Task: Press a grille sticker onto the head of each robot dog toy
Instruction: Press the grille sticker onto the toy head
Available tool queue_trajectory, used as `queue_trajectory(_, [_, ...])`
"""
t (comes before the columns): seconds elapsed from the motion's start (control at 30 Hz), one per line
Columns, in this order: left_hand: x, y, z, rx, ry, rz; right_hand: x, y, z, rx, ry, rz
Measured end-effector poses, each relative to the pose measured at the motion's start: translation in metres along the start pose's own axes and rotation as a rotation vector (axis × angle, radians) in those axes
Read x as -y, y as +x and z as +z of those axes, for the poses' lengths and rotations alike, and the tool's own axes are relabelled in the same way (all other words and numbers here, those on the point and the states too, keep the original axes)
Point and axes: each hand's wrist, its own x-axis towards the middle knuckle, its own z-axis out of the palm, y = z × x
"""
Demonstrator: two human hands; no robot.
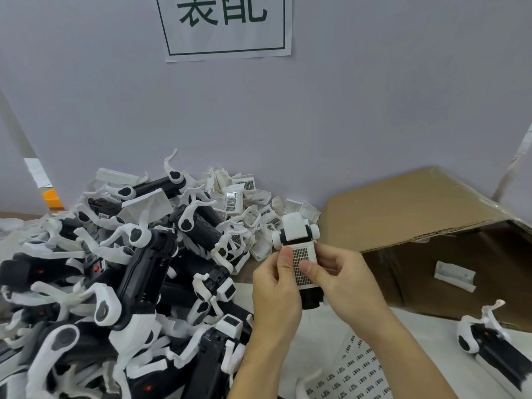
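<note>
A white-and-black robot dog toy (296,234) is held upright in front of me, head end toward the camera. My left hand (273,292) grips its left side, the thumb lying along the left edge of the grille sticker (300,264). My right hand (342,280) grips the right side, with its thumb pressing on the sticker's middle. The sticker is a dark grid of small squares on the white head panel. The toy's lower black end pokes out below my fingers.
A large heap of black-and-white robot dog toys (129,283) fills the left. Loose white head parts (244,203) lie behind by the wall. A tipped cardboard box (417,214) is at right, another toy (489,349) before it. A sticker sheet (354,375) lies below my wrists.
</note>
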Motion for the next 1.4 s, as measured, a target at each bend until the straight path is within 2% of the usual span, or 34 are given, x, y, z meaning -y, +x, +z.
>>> queue_trajectory(0.1, [-0.002,-0.001,0.002,0.129,-0.129,-0.044,0.004,0.001,-0.005,-0.05,0.057,-0.002])
queue_trajectory(0.17, [-0.002,-0.003,0.002,0.188,-0.131,0.008,0.006,0.001,-0.013,-0.017,0.118,0.025])
queue_trajectory(0.27, [0.0,-0.003,0.002,0.115,-0.028,0.064,0.008,0.0,-0.018,0.108,0.121,0.048])
queue_trajectory(0.43, [-0.001,-0.003,0.0,0.035,0.08,0.073,0.004,0.002,-0.009,0.02,0.002,-0.004])
queue_trajectory(0.53, [-0.003,-0.003,0.0,0.027,0.018,0.05,0.002,0.002,-0.005,-0.033,-0.028,-0.03])
queue_trajectory(0.67, [-0.007,-0.005,0.001,0.141,-0.109,0.006,0.003,0.004,-0.01,-0.045,0.101,-0.003])
queue_trajectory(0.87, [-0.003,-0.006,0.001,0.114,0.018,0.074,0.001,0.002,-0.01,0.014,0.032,-0.026])
queue_trajectory(1.03, [-0.002,-0.004,0.0,0.091,0.032,0.073,0.0,0.003,-0.005,-0.072,-0.018,-0.063])
queue_trajectory(1.4, [-0.003,-0.003,0.001,0.084,-0.138,0.021,0.004,0.001,-0.015,0.075,0.065,-0.047])
